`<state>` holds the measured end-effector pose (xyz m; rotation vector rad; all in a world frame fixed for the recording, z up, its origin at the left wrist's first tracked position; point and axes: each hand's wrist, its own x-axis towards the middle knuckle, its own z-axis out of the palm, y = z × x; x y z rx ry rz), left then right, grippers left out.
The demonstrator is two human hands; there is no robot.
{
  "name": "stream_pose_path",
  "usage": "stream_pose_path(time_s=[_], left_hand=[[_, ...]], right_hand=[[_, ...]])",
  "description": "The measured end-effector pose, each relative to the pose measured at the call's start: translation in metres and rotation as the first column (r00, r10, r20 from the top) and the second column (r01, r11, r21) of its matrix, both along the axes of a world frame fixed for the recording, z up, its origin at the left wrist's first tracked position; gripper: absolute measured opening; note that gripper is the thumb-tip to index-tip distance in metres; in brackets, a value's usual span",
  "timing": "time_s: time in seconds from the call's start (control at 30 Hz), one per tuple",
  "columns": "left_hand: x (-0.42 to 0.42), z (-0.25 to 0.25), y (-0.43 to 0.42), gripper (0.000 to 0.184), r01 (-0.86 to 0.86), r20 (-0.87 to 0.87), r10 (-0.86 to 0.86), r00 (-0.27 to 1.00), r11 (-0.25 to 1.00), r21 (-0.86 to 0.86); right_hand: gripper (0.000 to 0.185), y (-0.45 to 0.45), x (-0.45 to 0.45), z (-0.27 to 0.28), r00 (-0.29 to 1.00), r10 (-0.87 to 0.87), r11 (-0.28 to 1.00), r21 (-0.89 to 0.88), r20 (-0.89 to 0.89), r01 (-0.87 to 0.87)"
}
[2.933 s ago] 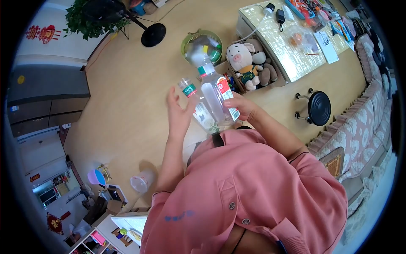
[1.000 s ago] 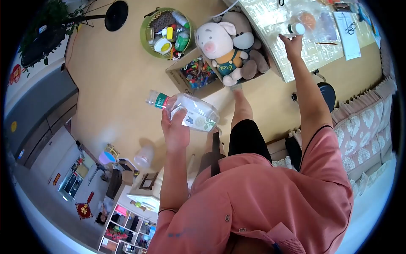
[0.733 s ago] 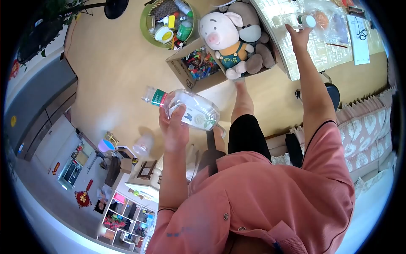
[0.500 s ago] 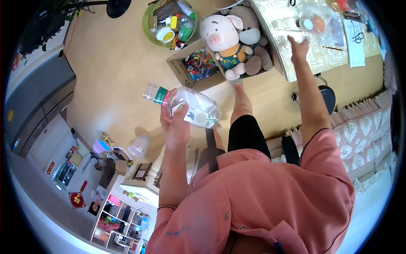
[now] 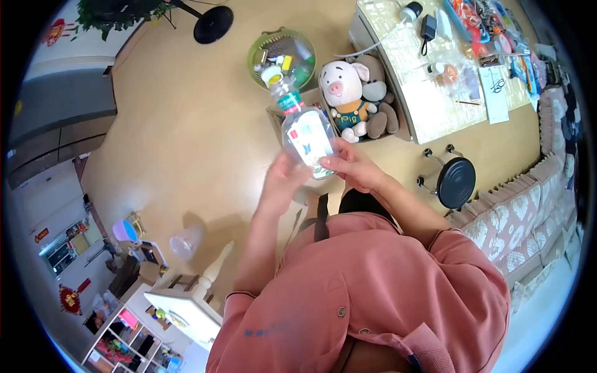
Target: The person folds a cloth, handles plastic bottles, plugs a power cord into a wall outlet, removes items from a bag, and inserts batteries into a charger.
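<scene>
A clear plastic bottle (image 5: 309,133) is held up in front of the person's pink shirt (image 5: 373,273), over the floor (image 5: 186,149), its neck pointing far and slightly left. A green band circles the neck, and a white label with a blue mark covers part of the body. The right hand (image 5: 356,166) grips the bottle low on its right side, thumb across the label's lower edge. The left hand (image 5: 285,177) is blurred at the bottle's lower left, fingers bent; whether it touches the plastic, I cannot tell.

Beyond the bottle stands a green basket (image 5: 252,67) of mixed items. Right of it sit a plush pig (image 5: 341,88) and a grey plush toy (image 5: 375,92). Farther right, the counter (image 5: 429,121) carries a white cap (image 5: 437,68), a black adapter (image 5: 428,26) and scissors (image 5: 496,86) on a pale sheet (image 5: 498,112). A black stool (image 5: 456,183) stands on the near side of the counter, beside the sofa (image 5: 497,230).
</scene>
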<state>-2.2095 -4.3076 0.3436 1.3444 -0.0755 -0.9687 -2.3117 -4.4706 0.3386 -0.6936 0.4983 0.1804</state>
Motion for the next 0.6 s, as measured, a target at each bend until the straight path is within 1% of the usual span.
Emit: stream_pose_path(time_s=[0.07, 0.1, 0.2, 0.23, 0.33, 0.37, 0.43, 0.47, 0.5, 0.57, 0.6], left_hand=[[-0.011, -0.002, 0.035, 0.054, 0.095, -0.036, -0.096, 0.995, 0.995, -0.009], [-0.012, 0.005, 0.049, 0.046, 0.082, 0.017, -0.081, 0.997, 0.996, -0.029], [-0.015, 0.004, 0.101, 0.039, 0.034, 0.203, -0.057, 0.978, 0.993, 0.113], [-0.015, 0.003, 0.118, 0.034, -0.008, 0.273, -0.014, 0.962, 0.997, 0.079], [-0.007, -0.01, 0.174, 0.031, -0.067, 0.372, 0.008, 0.928, 0.987, 0.147], [-0.005, -0.012, 0.19, 0.03, -0.099, 0.407, 0.012, 0.914, 0.976, 0.194], [0.002, -0.023, 0.234, 0.026, -0.229, 0.509, 0.068, 0.858, 0.938, 0.26], [0.002, -0.027, 0.247, 0.028, -0.284, 0.551, 0.08, 0.831, 0.912, 0.296], [0.005, -0.022, 0.261, 0.027, -0.237, 0.5, 0.042, 0.865, 0.912, 0.334], [0.023, -0.011, 0.285, 0.029, -0.144, 0.402, -0.027, 0.915, 0.911, 0.387], [0.03, -0.008, 0.291, 0.033, -0.235, 0.344, 0.155, 0.926, 0.95, 0.205]], right_hand=[[0.051, 0.032, 0.002, 0.007, 1.0, 0.009, 0.998, -0.065, 0.026, -0.007], [0.044, 0.052, 0.002, 0.009, 1.0, -0.008, 0.993, -0.117, 0.03, 0.012], [0.038, 0.116, 0.004, 0.0, 0.999, 0.03, 0.939, -0.343, 0.033, -0.017], [0.03, 0.137, 0.01, -0.001, 0.999, -0.009, 0.932, -0.362, 0.041, 0.023], [0.026, 0.196, 0.029, -0.003, 0.995, -0.052, 0.928, -0.365, 0.089, 0.081], [0.022, 0.214, 0.035, 0.002, 0.993, -0.06, 0.928, -0.359, 0.105, 0.094], [0.022, 0.262, 0.052, -0.013, 0.993, -0.053, 0.932, -0.353, 0.105, 0.087], [0.021, 0.277, 0.058, -0.018, 0.994, -0.06, 0.935, -0.344, 0.096, 0.089], [0.022, 0.288, 0.063, -0.013, 0.994, -0.047, 0.932, -0.353, 0.099, 0.079], [0.023, 0.304, 0.075, -0.001, 0.995, 0.046, 0.934, -0.358, 0.091, -0.011], [0.023, 0.31, 0.082, 0.001, 0.992, 0.096, 0.931, -0.361, 0.082, -0.06]])
